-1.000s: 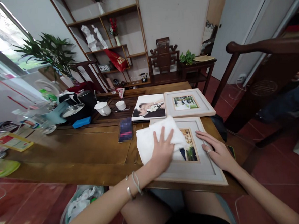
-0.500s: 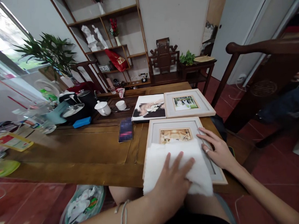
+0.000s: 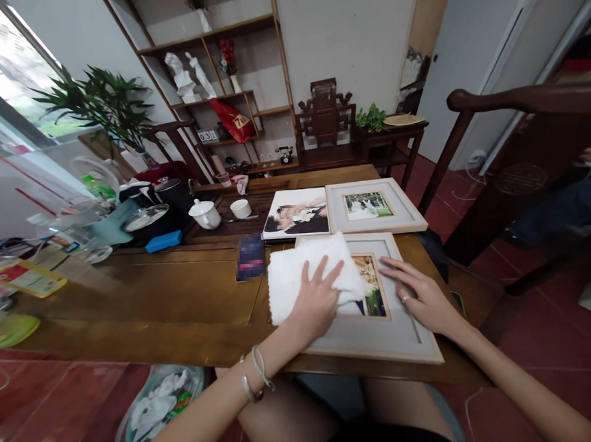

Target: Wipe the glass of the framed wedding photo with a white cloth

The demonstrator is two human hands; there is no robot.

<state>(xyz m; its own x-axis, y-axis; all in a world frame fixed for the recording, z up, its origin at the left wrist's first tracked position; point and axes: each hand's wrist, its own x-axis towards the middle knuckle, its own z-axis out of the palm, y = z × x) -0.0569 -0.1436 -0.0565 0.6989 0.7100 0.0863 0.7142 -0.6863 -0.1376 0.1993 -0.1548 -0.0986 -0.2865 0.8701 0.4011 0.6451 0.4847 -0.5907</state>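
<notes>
My left hand lies spread on a white cloth, pressing it against a picture frame with a pale wooden border. The cloth covers the frame's upper left and part of the photo inside, and overhangs the left edge onto the table. My right hand rests with fingers stretched out on the frame's right side, a ring on one finger. Behind lie a second pale frame with a wedding photo and a white-edged picture panel, side by side.
A dark phone-like item lies left of the frame on the wooden table. Farther left are a blue block, a white lidded cup, a small white cup and bottles. A waste bin stands below; a chair is at right.
My left hand and the cloth have moved up and left over the frame, uncovering its lower part and the photo's right side. My right hand has shifted slightly left.
</notes>
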